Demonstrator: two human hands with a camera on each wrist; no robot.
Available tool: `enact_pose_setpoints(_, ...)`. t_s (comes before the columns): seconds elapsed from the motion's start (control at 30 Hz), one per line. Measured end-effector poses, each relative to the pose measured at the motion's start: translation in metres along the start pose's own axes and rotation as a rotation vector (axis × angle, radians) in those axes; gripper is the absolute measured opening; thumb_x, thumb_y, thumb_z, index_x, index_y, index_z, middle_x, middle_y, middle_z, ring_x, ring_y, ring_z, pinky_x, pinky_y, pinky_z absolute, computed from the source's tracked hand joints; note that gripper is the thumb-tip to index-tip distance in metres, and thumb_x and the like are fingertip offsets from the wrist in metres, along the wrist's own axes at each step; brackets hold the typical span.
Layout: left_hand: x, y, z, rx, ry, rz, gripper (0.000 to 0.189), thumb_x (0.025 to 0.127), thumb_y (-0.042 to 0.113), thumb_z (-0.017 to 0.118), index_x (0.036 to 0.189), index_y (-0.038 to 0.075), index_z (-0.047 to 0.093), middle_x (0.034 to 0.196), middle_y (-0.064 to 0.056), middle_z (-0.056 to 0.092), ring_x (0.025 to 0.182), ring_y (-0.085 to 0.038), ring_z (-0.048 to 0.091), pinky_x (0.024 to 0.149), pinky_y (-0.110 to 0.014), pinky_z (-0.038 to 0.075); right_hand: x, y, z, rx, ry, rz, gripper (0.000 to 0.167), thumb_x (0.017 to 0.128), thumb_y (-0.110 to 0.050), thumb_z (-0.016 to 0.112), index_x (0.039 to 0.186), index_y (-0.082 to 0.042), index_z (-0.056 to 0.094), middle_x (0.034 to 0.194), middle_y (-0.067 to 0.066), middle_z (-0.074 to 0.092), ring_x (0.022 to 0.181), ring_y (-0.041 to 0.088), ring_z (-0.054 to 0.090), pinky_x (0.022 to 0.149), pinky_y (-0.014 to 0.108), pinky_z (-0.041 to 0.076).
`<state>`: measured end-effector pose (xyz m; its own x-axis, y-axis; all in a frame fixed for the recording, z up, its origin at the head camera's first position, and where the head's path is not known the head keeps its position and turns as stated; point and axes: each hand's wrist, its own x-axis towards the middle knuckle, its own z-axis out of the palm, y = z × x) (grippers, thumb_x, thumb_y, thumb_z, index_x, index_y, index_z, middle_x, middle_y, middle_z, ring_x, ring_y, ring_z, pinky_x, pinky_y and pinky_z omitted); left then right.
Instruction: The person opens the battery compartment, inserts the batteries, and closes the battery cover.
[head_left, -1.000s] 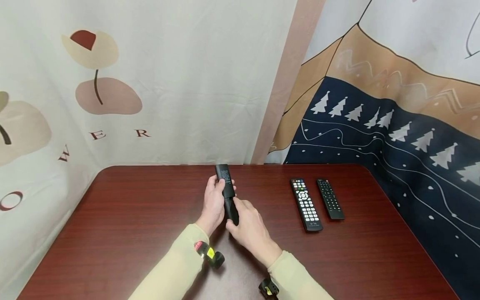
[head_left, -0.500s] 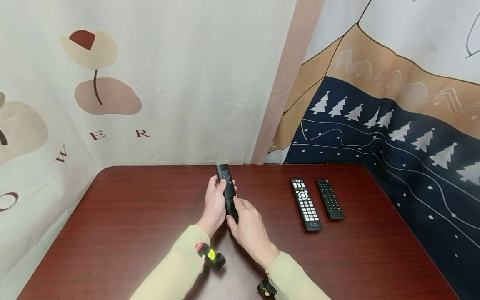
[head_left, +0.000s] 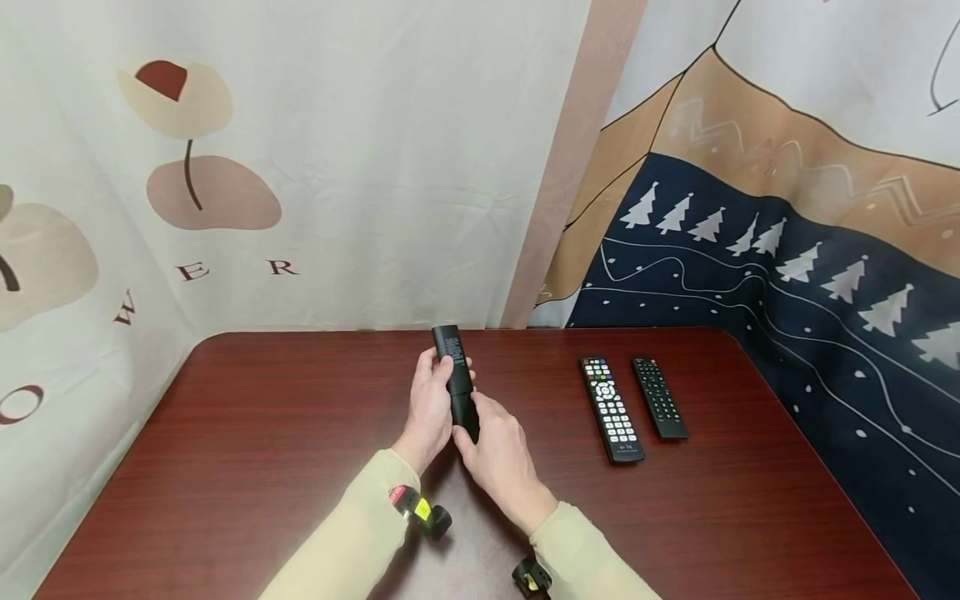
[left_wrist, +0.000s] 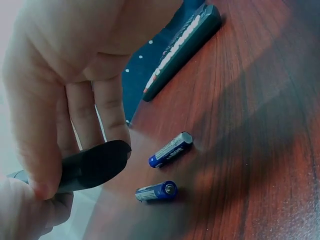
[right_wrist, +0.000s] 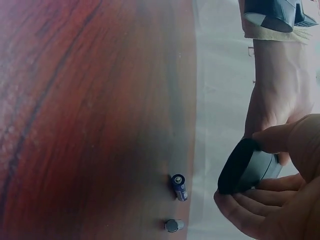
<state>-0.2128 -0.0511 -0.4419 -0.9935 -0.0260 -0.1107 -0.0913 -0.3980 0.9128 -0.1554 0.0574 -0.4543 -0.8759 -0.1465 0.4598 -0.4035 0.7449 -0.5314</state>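
Above the table, a black remote control [head_left: 451, 343] is held back side up, printed text toward its far end. My left hand [head_left: 429, 410] grips its middle, thumb across the back and fingers round the far side. At the near end, my right hand [head_left: 504, 457] pinches the edges between thumb and fingers. A step crosses the back between the two hands, where a smooth cover piece begins. In the left wrist view, the remote's rounded near end [left_wrist: 102, 165] shows beside two blue batteries [left_wrist: 171, 149] lying on the table. The head view hides those batteries behind the hands.
To the right lie a larger remote with white buttons [head_left: 612, 410] and a smaller dark remote [head_left: 660, 398], both face up. The reddish-brown table [head_left: 300, 417] ends at a printed curtain [head_left: 375, 167] behind. Cameras are strapped to both wrists.
The remote's far end has tipped up slightly, and the right hand has shifted a little to the left. Both hands keep their hold; the two remotes on the table stay put.
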Motion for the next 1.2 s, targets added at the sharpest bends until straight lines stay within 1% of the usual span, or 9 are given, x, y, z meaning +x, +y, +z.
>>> enact_pose_setpoints(0.1,0.001,0.001,-0.003,-0.013,0.002,-0.003,0.036,0.113,0.017,0.034,0.147,0.007,0.037,0.133,-0.025,0.054,0.107,-0.028,0.06,0.085,-0.035,0.054,0.0,0.002,-0.004,0.026,-0.053,-0.023,0.05,0.087,-0.01,0.082,0.129,0.007,0.064,0.121,0.02,0.07,0.105,0.033,0.071,0.084,0.045,0.06)
enact_pose_setpoints(0.27,0.003,0.002,-0.01,-0.019,0.0,-0.008,0.036,0.113,0.018,0.032,0.147,0.006,0.036,0.13,-0.023,0.056,0.103,-0.023,0.062,0.087,-0.036,0.054,0.003,0.009,-0.012,0.088,-0.264,-0.069,0.073,0.083,-0.013,0.086,0.145,0.006,0.052,0.139,0.019,0.06,0.119,0.031,0.065,0.096,0.043,0.056)
enact_pose_setpoints(0.37,0.003,0.004,-0.013,-0.024,-0.009,-0.023,0.037,0.114,0.02,0.031,0.148,0.007,0.035,0.13,-0.021,0.056,0.103,-0.023,0.061,0.085,-0.035,0.054,0.005,0.014,-0.017,0.088,-0.343,-0.09,0.077,0.084,-0.011,0.085,0.15,0.005,0.048,0.142,0.018,0.058,0.12,0.029,0.064,0.097,0.04,0.055)
enact_pose_setpoints(0.53,0.003,0.005,-0.016,-0.028,-0.028,-0.045,0.038,0.114,0.022,0.029,0.148,0.008,0.035,0.135,-0.023,0.055,0.106,-0.024,0.061,0.085,-0.035,0.054,0.006,0.017,-0.019,0.073,-0.329,-0.128,0.07,0.086,-0.007,0.083,0.147,0.006,0.051,0.13,0.016,0.064,0.102,0.024,0.067,0.084,0.033,0.057)
enact_pose_setpoints(0.67,0.002,0.006,-0.016,-0.023,-0.039,-0.048,0.037,0.114,0.022,0.029,0.148,0.007,0.036,0.136,-0.024,0.056,0.109,-0.026,0.061,0.085,-0.036,0.054,0.005,0.017,-0.019,0.068,-0.306,-0.141,0.069,0.086,-0.009,0.084,0.146,0.004,0.053,0.123,0.014,0.066,0.089,0.02,0.064,0.075,0.028,0.055)
enact_pose_setpoints(0.73,0.002,0.006,-0.016,-0.022,-0.043,-0.045,0.036,0.114,0.022,0.03,0.147,0.007,0.037,0.132,-0.021,0.058,0.11,-0.027,0.061,0.084,-0.035,0.055,0.005,0.017,-0.018,0.056,-0.297,-0.148,0.069,0.086,-0.01,0.085,0.146,0.004,0.054,0.122,0.014,0.067,0.088,0.019,0.064,0.075,0.028,0.056)
enact_pose_setpoints(0.9,0.002,0.007,-0.015,-0.028,-0.059,-0.031,0.034,0.114,0.021,0.03,0.144,0.008,0.04,0.131,-0.023,0.057,0.109,-0.03,0.061,0.081,-0.034,0.056,0.004,0.016,-0.018,0.042,-0.279,-0.173,0.068,0.087,-0.011,0.083,0.146,0.004,0.053,0.12,0.014,0.066,0.095,0.021,0.067,0.08,0.033,0.057)
enact_pose_setpoints(1.1,0.0,0.008,-0.014,-0.019,-0.065,-0.027,0.034,0.114,0.02,0.03,0.144,0.009,0.039,0.129,-0.022,0.057,0.1,-0.022,0.062,0.081,-0.033,0.055,0.004,0.016,-0.019,0.022,-0.266,-0.203,0.067,0.088,-0.012,0.083,0.146,0.006,0.053,0.117,0.013,0.066,0.095,0.021,0.067,0.081,0.034,0.057)
enact_pose_setpoints(1.2,-0.001,0.009,-0.014,-0.012,-0.059,-0.034,0.034,0.114,0.019,0.029,0.145,0.009,0.039,0.129,-0.022,0.057,0.099,-0.021,0.062,0.082,-0.032,0.055,0.005,0.014,-0.02,0.0,-0.277,-0.204,0.068,0.09,-0.015,0.081,0.147,0.006,0.052,0.118,0.013,0.065,0.097,0.021,0.067,0.082,0.033,0.057)
